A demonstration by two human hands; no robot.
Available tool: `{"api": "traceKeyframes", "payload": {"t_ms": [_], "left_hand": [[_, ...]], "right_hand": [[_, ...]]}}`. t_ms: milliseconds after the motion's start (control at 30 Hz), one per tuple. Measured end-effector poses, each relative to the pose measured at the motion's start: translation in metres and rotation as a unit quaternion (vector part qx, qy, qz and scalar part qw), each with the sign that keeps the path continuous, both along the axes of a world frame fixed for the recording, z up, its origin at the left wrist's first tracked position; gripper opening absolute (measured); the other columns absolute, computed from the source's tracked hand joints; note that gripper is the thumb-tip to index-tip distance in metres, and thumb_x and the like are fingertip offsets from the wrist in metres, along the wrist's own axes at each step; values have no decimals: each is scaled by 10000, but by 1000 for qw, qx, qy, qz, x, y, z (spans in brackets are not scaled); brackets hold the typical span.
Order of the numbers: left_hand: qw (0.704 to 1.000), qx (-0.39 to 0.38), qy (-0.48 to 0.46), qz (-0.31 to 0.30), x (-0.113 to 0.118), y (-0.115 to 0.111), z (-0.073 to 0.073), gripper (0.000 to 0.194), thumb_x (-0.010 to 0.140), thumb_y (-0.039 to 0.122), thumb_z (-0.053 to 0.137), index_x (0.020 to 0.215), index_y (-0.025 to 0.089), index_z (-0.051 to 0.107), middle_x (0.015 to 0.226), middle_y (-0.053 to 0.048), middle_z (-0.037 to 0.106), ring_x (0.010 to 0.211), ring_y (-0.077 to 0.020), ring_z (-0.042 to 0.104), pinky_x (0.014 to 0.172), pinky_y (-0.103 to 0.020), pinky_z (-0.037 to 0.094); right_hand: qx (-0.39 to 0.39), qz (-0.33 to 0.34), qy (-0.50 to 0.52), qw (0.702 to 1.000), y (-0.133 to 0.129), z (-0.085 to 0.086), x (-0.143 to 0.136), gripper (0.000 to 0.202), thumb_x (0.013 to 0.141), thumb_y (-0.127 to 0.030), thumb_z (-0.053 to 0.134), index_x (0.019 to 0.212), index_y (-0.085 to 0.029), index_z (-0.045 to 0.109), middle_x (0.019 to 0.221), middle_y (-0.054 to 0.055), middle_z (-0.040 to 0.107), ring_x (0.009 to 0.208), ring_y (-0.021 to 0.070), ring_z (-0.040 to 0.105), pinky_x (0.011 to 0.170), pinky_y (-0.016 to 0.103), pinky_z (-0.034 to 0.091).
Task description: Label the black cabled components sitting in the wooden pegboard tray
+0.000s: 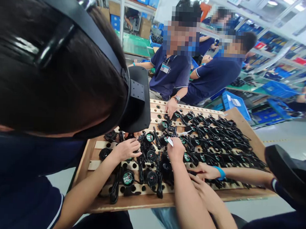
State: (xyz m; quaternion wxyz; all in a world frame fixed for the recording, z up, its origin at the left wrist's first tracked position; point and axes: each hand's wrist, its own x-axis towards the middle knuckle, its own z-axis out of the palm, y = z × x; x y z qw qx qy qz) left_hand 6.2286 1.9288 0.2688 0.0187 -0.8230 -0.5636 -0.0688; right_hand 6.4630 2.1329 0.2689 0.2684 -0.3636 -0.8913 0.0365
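My left hand (127, 149) reaches over the board from the lower left. Its fingers stretch to the right, slightly bent and apart, over black cables and round parts; whether they touch one is unclear. Farther right, my right hand (176, 150) is closed, with a small white tag (170, 141) sticking out by its thumb side. Black parts lie beneath and hide the fingertips. Around both hands sit round black units with bundled cables; one shows a green circuit board (128, 177), another a black grille (152, 178). They rest in a wooden board with holes (136, 188).
A co-worker at the left wears a black headset (138, 96) close to my left hand. At the right, a co-worker's hand with a blue wristband (219, 173) and another hand (203, 187) lie beside my right forearm. Opposite, a watch-wearing hand (172, 107) touches the board.
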Motion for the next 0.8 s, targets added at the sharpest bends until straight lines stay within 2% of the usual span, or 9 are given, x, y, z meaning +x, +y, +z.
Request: {"api": "traceKeyframes", "payload": {"t_ms": [67,133,267,400,533,667,800], "left_hand": [[999,-3,-15,30,-5,-4,-5,229,998,200,458,1140,263,626,1184,-13,613,1079,-107,548,1039,-304,401],[997,-29,-24,65,-7,-3,-8,252,1003,191,443,1171,260,617,1184,-18,624,1093,-95,560,1028,-278,420],[981,-104,-65,152,-6,5,-5,331,985,132,433,1247,249,599,1258,-54,625,1210,-120,537,1066,-309,417],[972,-120,-87,185,-10,12,-2,405,963,116,424,1298,273,589,1285,-65,621,1205,-149,549,997,-308,473],[975,-124,-80,168,-20,13,-7,492,948,57,376,1343,292,551,1258,-62,631,1194,-118,561,966,-284,495],[980,-133,-48,139,-29,10,-12,459,929,32,393,1299,230,578,1264,-92,632,1186,-133,580,915,-282,530],[982,-128,-33,133,-30,8,-18,440,956,34,353,1297,211,566,1295,-81,622,1199,-94,577,983,-263,508]], "right_hand": [[-5,2,2,1000,3,-1,2,162,856,-163,464,835,-154,625,825,75,608,815,193,540,765,295,413],[-12,-3,10,1000,7,-1,5,177,866,-186,455,824,-159,625,820,76,614,815,194,546,768,299,417],[-26,-52,44,997,11,4,9,273,918,-310,455,739,-165,602,760,75,611,765,196,544,731,312,404],[-53,-97,83,990,7,8,8,335,916,-399,494,688,-172,587,735,66,621,734,185,556,720,310,401],[-86,-118,113,983,3,7,5,298,890,-413,538,738,-174,629,774,71,663,755,193,590,742,315,422],[-111,-119,139,977,2,4,5,268,887,-406,555,802,-174,660,779,64,680,767,199,615,748,313,444],[-125,-91,143,978,2,6,3,239,884,-382,557,813,-179,663,806,52,679,774,182,609,753,297,446]]}}
